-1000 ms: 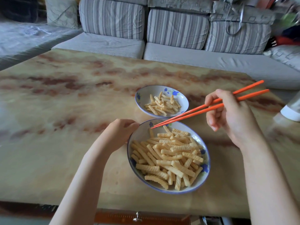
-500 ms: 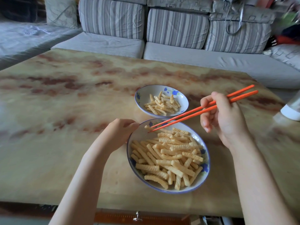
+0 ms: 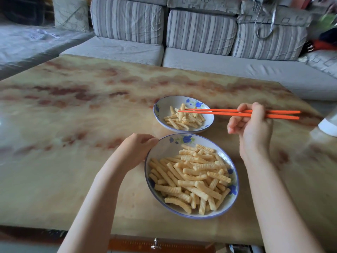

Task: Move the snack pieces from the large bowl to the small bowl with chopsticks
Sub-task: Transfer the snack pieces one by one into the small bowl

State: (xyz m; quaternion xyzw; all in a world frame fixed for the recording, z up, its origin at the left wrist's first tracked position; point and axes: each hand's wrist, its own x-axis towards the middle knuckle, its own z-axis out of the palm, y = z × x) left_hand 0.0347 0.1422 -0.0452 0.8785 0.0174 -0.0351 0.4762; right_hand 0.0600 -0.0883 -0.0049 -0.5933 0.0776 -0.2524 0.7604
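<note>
Swinging across, the right hand (image 3: 253, 130) has carried the orange chopsticks (image 3: 218, 112) from the large bowl (image 3: 164, 148) to above the small bowl (image 3: 158, 114). The person should lower the tips, then ease the sticks apart so the snack piece (image 3: 182, 110) drops softly inside. The right fingers curl round the chopsticks, which seem to pinch that one piece. The left hand (image 3: 138, 148), curled, holds the large bowl's rim on the table (image 3: 73, 125).

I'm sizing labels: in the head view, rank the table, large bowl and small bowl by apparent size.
Largest to smallest: table, large bowl, small bowl. The large bowl sits nearer the camera, which exaggerates its lead.
</note>
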